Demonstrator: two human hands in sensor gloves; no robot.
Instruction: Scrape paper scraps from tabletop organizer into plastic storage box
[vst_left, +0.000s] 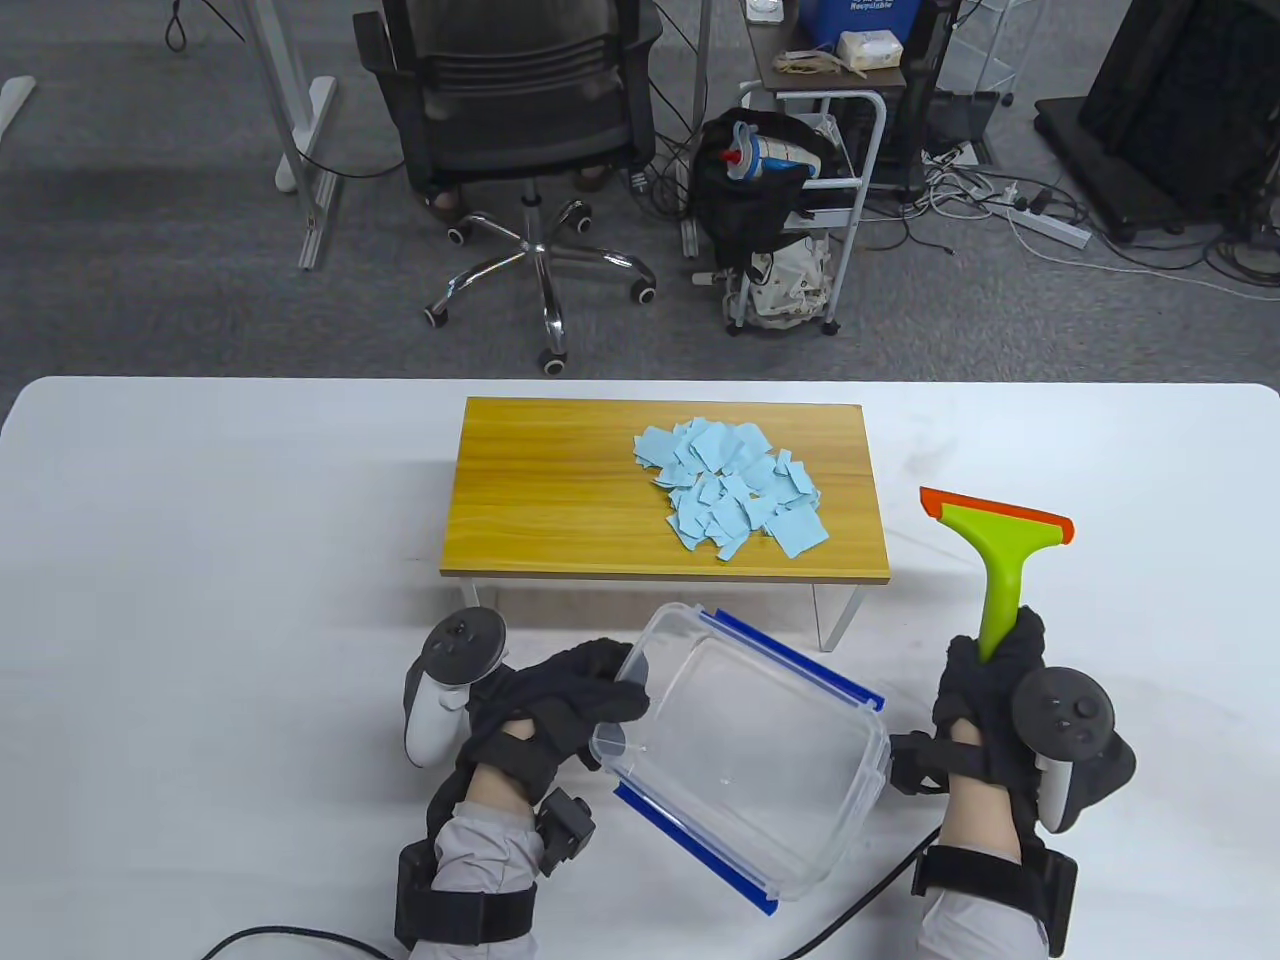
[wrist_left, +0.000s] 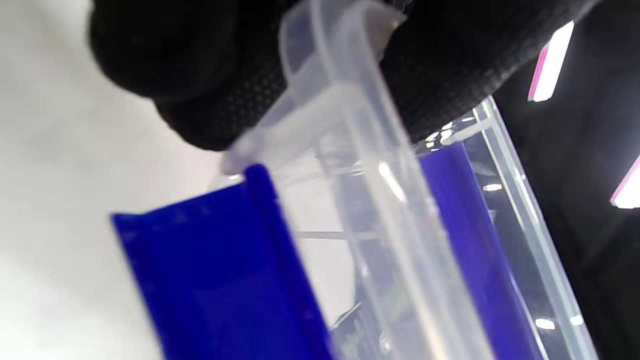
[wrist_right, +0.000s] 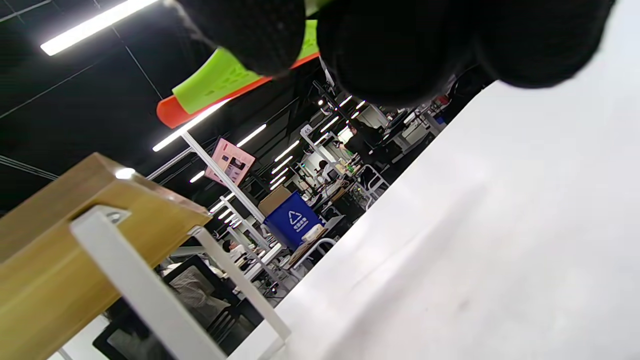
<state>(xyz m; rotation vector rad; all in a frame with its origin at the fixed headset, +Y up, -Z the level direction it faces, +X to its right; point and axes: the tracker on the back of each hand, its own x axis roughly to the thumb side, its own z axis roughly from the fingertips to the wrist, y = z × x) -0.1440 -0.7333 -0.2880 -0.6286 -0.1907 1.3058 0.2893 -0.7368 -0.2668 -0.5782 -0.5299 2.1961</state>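
Left hand gripping tilted plastic storage box by its rim; right hand clenched around green scraper; blue paper scraps piled on organizer.

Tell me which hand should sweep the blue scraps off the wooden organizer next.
Right. The right hand already grips the green scraper, beside the organizer and near the paper scraps. The left hand is busy holding the plastic box below the organizer's front edge.

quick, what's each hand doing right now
Left hand: grips the rim of the clear plastic storage box.
Right hand: holds the green scraper by its handle.
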